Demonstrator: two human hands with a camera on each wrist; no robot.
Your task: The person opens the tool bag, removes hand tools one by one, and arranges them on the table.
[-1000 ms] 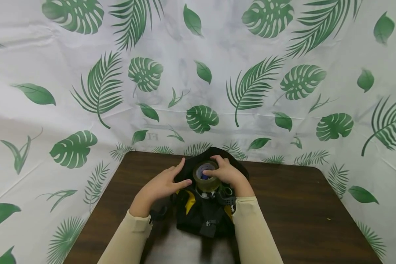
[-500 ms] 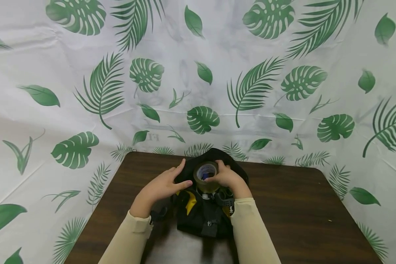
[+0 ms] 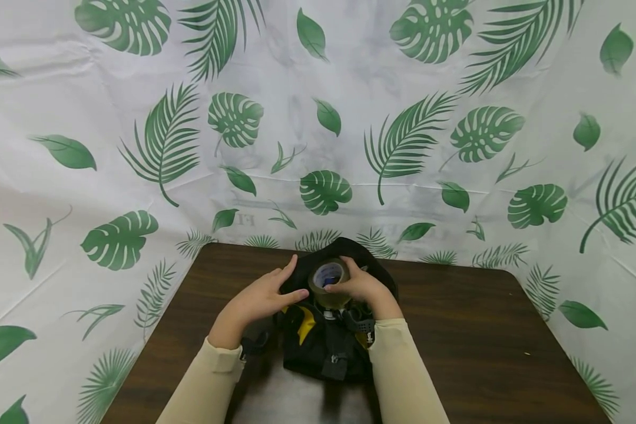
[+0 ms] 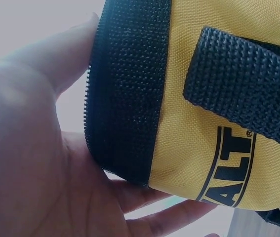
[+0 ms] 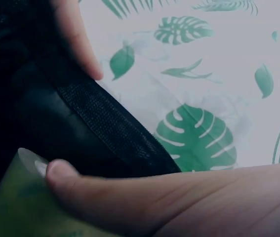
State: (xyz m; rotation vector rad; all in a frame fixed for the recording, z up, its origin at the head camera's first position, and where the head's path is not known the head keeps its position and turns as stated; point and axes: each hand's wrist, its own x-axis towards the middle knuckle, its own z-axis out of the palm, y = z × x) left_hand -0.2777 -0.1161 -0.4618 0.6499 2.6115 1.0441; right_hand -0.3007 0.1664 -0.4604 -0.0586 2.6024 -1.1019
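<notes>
A black and yellow tool bag [image 3: 325, 353] stands unzipped on the table, its black flap raised behind. At its mouth is a roll of brown packing tape [image 3: 318, 288], tilted so its ring faces up. My right hand [image 3: 368, 288] grips this roll, thumb at the inner ring; in the right wrist view the thumb lies on the edge of the tape roll [image 5: 26, 197]. My left hand [image 3: 259, 300] lies at the bag's left side, thumb and fingers spread. The left wrist view shows its fingers [image 4: 164, 217] beside the bag's zipper edge [image 4: 125, 98].
The dark wooden table [image 3: 471, 341] extends on both sides of the bag. Directly behind it hangs a white cloth with green leaves [image 3: 323, 147]. Inside the bag, beside the roll, dark-handled items [image 3: 360, 318] show only partly. A tiny yellow scrap [image 3: 527, 353] lies at right.
The right hand has shifted slightly left and its fingers have moved on the tape roll, which is tilted a little differently. The left hand and bag have stayed put.
</notes>
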